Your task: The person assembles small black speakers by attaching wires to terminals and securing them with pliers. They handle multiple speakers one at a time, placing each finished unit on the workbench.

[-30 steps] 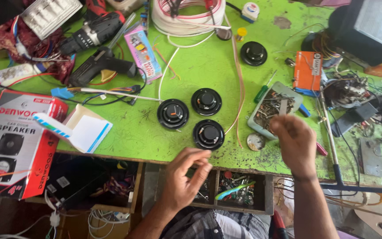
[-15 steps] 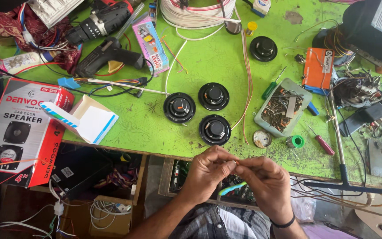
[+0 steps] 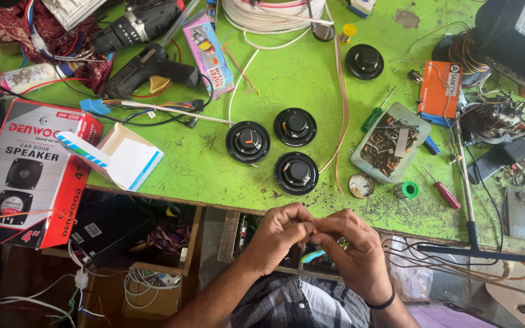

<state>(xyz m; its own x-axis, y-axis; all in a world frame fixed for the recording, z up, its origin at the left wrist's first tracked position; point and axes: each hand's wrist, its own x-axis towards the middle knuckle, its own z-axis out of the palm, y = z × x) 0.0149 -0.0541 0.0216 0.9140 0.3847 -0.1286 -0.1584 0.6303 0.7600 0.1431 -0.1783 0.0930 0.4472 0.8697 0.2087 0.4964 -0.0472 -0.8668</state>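
Observation:
My left hand (image 3: 281, 234) and my right hand (image 3: 350, 246) meet just below the front edge of the green table (image 3: 214, 170), fingertips pinched together on a small part that the fingers hide. Above them on the table lie three round black speakers (image 3: 296, 173), close together. A grey tray of small metal parts (image 3: 390, 143) stands to their right. A fourth black speaker (image 3: 364, 61) lies further back.
A red speaker box (image 3: 25, 170) and an open white carton (image 3: 123, 158) sit at the left edge. A glue gun (image 3: 153, 70), a drill (image 3: 135, 27) and a white wire coil (image 3: 271, 12) lie at the back. A red screwdriver (image 3: 442, 188), a green spool (image 3: 406, 190) and tangled wires crowd the right.
My right hand came back from the parts tray to the table's front edge and joined my left hand. Both hands now pinch together in front of me.

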